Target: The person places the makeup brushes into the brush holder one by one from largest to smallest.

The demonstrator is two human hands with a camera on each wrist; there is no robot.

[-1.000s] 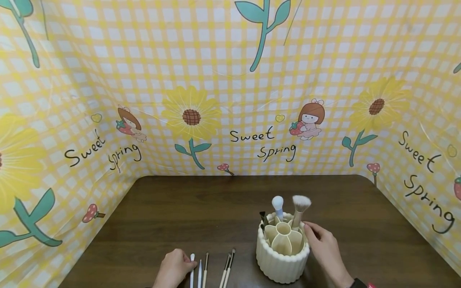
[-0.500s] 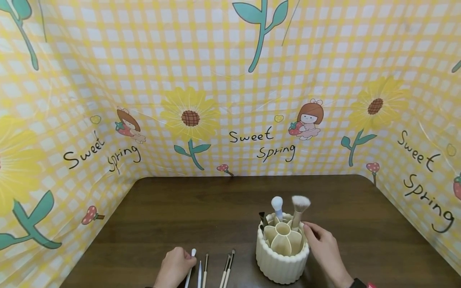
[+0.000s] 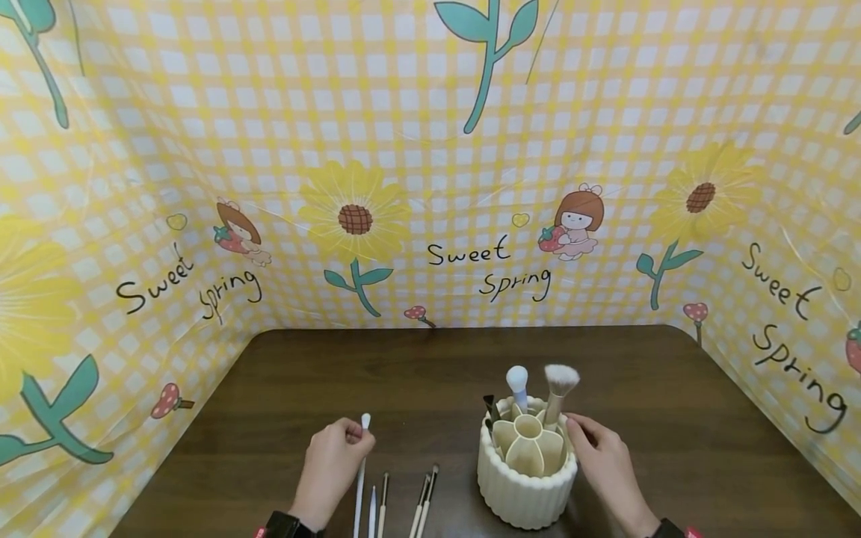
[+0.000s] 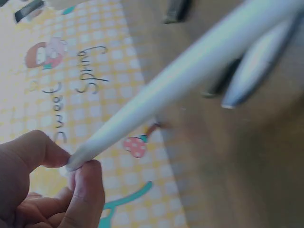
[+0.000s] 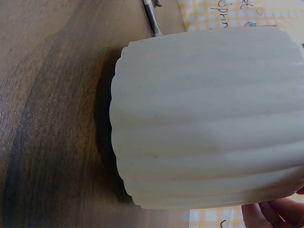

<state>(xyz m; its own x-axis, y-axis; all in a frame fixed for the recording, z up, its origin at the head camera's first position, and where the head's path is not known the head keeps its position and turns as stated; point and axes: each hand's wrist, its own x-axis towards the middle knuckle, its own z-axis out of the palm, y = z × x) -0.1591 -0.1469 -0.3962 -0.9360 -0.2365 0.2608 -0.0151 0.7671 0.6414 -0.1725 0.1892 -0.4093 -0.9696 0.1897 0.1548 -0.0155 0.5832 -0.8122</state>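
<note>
Slim white brush [image 3: 359, 486] now higher

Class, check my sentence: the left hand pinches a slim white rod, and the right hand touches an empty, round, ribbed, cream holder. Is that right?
Not quite: the round, ribbed, cream holder isn't empty. The head view shows a fluffy white-bristled brush standing in it. The rest holds: the left hand pinches the slim white rod, and the right hand touches the holder.

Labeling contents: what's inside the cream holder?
The cream holder has a white-headed brush, a flared brush and at least one dark-tipped tool standing in it. It hides their lower ends and anything deeper.
</note>
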